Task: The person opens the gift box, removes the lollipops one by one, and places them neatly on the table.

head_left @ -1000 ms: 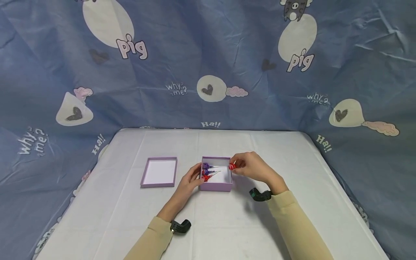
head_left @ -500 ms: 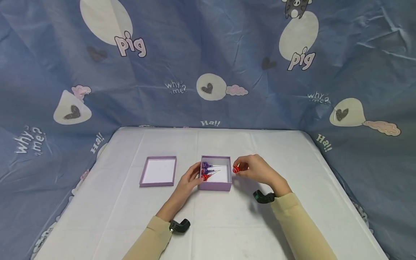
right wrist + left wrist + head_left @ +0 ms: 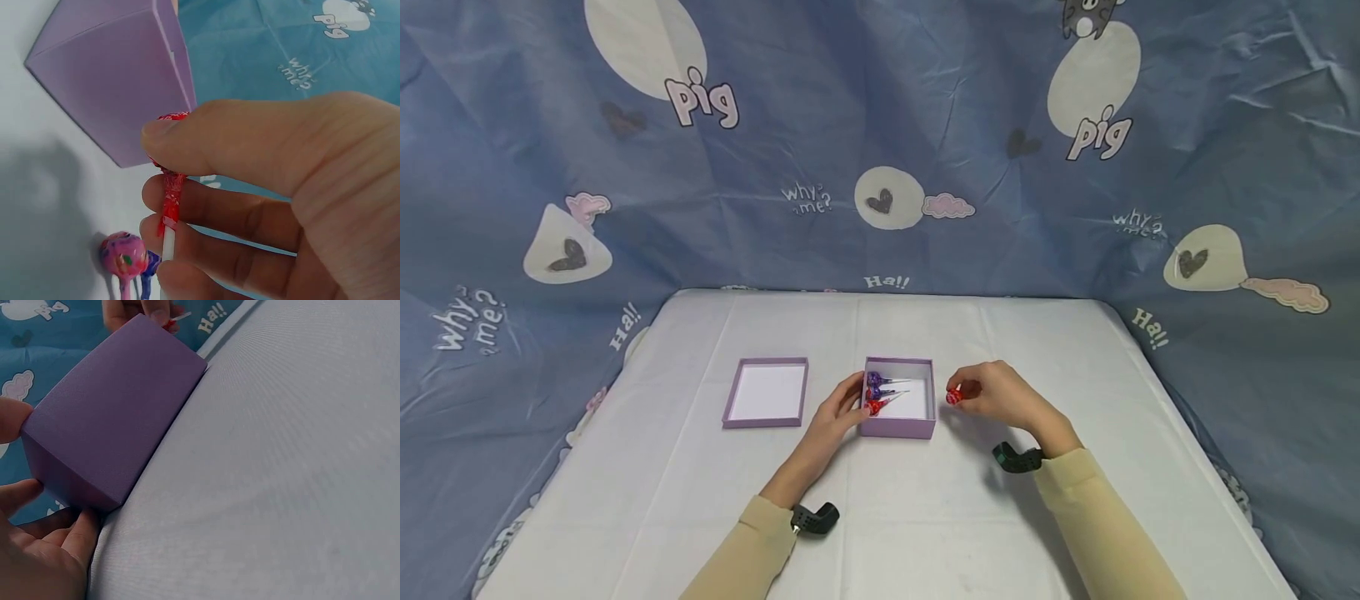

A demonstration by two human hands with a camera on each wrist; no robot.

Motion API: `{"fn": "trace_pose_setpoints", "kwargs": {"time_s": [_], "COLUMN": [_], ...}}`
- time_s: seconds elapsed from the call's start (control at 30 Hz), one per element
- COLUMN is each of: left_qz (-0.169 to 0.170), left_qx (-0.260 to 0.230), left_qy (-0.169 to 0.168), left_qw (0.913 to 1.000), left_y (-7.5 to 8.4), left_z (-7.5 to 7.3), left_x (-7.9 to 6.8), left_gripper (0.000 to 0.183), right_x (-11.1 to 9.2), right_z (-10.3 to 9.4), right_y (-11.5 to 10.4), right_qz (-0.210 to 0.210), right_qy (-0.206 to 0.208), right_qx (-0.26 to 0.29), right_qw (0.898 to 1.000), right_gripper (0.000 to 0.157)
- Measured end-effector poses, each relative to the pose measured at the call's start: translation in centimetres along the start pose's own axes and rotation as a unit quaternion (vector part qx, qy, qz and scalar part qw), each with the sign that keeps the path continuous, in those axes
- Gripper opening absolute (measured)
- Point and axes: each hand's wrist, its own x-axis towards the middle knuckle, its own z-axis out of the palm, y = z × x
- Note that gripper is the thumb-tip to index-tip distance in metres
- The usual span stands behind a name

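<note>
An open-topped purple box stands mid-table with several wrapped lollipops inside, red and purple, heads against its left wall. My left hand holds the box at its front left corner, thumb near the rim and fingers along the side. Just right of the box, my right hand pinches a red lollipop by its wrapped head, with the white stick pointing down in the right wrist view. Below that hand, a pink lollipop and a dark blue one lie on the table; in the head view they are hidden.
A shallow square lid with a purple rim and white inside lies left of the box. White cloth covers the table. Behind it hangs a blue patterned curtain.
My right hand has moved right and toward me, carrying the red lollipop from over the box's right edge to beside it. The left hand stays on the box.
</note>
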Motion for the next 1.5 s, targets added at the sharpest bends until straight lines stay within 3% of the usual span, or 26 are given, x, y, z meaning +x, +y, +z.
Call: {"fn": "trace_pose_setpoints", "kwargs": {"time_s": [0.73,0.97,1.5], "left_qz": [-0.006,-0.006,0.005], "left_qx": [0.006,0.005,-0.01], "left_qy": [0.005,0.006,-0.01], "left_qw": [0.9999,0.9999,0.9999], "left_y": [0.1,0.1,-0.4], "left_z": [-0.1,0.0,-0.3], "left_x": [0.1,0.1,0.2], "left_gripper": [0.064,0.064,0.063], "right_x": [-1.7,-2.1,-2.4], "right_z": [-1.1,-0.6,1.2], "right_y": [2.0,2.5,2.4], "right_qz": [0.028,0.035,0.033], "right_qy": [-0.001,-0.017,-0.027], "right_qx": [-0.019,-0.022,-0.048], "right_qw": [0.999,0.999,0.998], "right_gripper": [0.022,0.028,0.021]}}
